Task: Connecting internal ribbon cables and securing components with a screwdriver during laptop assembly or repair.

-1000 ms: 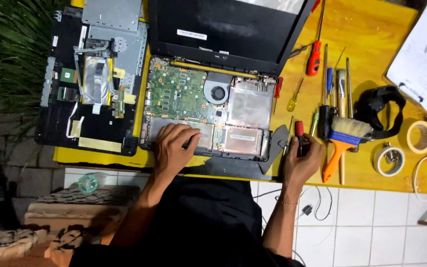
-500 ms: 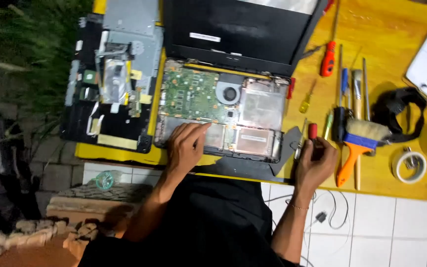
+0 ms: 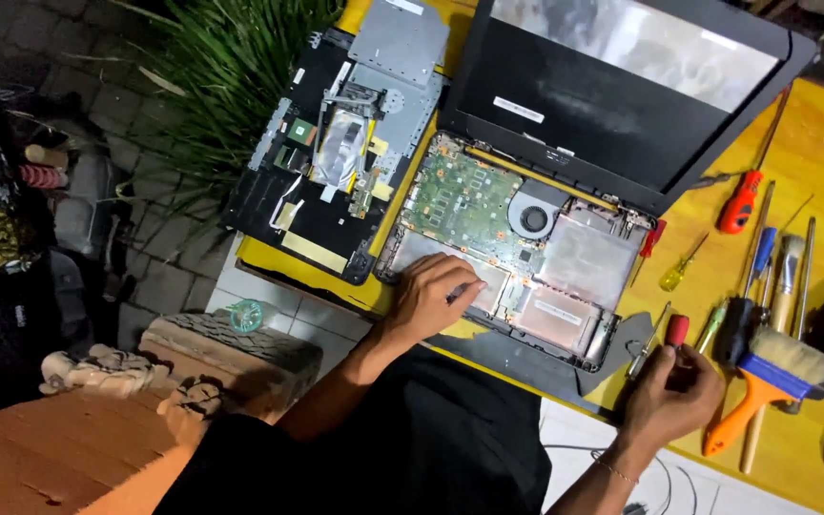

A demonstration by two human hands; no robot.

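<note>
My left hand lay flat, fingers spread and holding nothing, on the near edge of the one opened laptop base. My right hand had its fingers curled around a red-capped screwdriver just beside the base's right corner. On the yellow bench I counted one green board, one fan, one detached keyboard cover, two more screwdrivers to the right, and one orange-handled brush.
</note>
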